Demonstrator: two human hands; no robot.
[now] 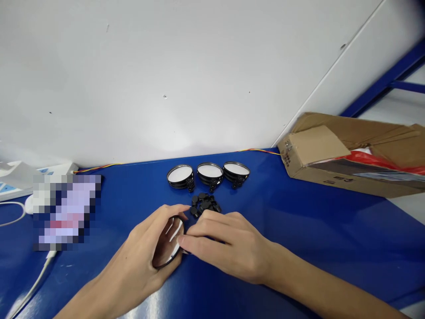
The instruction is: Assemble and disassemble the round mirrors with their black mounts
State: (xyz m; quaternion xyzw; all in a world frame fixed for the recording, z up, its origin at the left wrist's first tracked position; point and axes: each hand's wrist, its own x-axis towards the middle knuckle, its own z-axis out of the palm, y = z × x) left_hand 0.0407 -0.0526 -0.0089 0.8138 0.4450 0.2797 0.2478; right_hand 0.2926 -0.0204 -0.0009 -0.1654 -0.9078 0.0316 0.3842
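Note:
A small round mirror (170, 239) with a thin black rim sits tilted in my left hand (141, 248), whose fingers wrap around its edge. My right hand (229, 246) is closed at the mirror's right side. Its thumb tip meets the rim, and whatever the curled fingers pinch there is hidden. Just beyond my fingers lies a heap of several small black round parts (205, 204). Behind that heap, three stacks of round mirrors stand in a row: a left stack (179, 174), a middle stack (210, 171) and a right stack (236, 169), each with black mounts facing me.
A blue table (285, 226) meets a white wall at the back. On the right stands an opened cardboard box (335, 175) with red material inside. A pixelated phone-like device (68, 212) lies at left, with a white cable (36, 283) and a white device (66, 169) nearby.

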